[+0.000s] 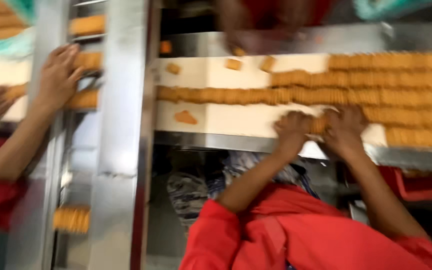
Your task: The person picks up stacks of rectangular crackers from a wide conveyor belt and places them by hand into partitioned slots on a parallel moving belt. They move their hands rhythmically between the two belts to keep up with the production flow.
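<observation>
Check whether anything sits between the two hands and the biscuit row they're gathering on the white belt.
Nothing visible does: the left hand and right hand already press on a short stack of golden-brown biscuits at the near edge of the white conveyor belt.

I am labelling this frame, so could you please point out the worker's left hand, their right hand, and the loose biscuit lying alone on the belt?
left hand [292, 131], head view, back of the hand.
right hand [345, 129], head view, back of the hand.
loose biscuit [185, 118], head view, middle of its top face.
</observation>
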